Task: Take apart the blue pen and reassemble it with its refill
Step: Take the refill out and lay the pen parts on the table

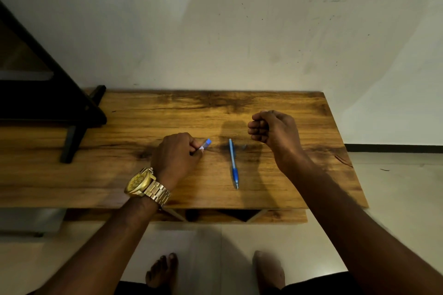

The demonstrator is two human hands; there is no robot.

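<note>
Wood-grain table (143,189) fills the middle of the view, pushed against a pale wall (215,31), with a dark-framed piece of furniture (48,98) cut off at the left edge. Lying on the table between the two hands is the front part of the blue pen (233,164), a slim barrel with a darker blue grip and its metal tip pointing toward the person; its far end is bare, and whether the refill sits inside cannot be made out. The left hand (176,157), with a gold watch (141,183) on its wrist, rests on the table and pinches a small pen piece (205,144), clear with a blue end, between thumb and fingers; most of that piece is hidden inside the grip, so its full shape is unclear. The right hand (272,130) hovers above the table beyond the pen, fingers curled into a loose fist; whether anything is enclosed in it cannot be told. A small greyish smudge (244,146) lies just right of the pen's far end, too blurred to identify. Bare feet (163,270) show on the tiled floor (215,242) below the table edge, partly cut off by the frame.
</note>
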